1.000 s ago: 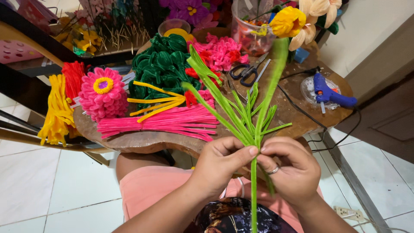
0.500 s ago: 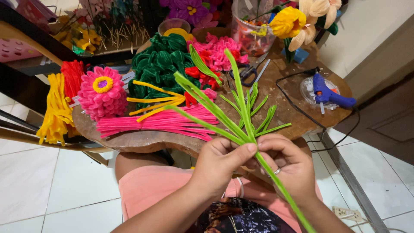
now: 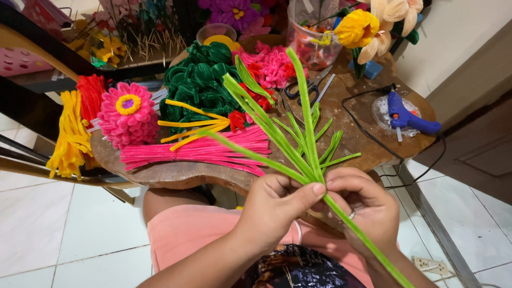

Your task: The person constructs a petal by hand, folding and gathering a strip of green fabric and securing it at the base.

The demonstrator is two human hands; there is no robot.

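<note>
Green stems (image 3: 298, 154): left hand (image 3: 277, 200) and right hand (image 3: 365, 205) both pinched shut at the junction, bunching them; near edge of worktop (image 3: 362, 144).

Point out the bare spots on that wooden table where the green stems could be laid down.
Bare wood shows on the table between the scissors and the blue glue gun, crossed by a black cord. The left half is crowded: pink stems, green curls, pink flower.

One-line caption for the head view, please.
Both hands, left hand and right hand, pinch a bunch of green pipe cleaners above a craft-strewn wooden table.
</note>
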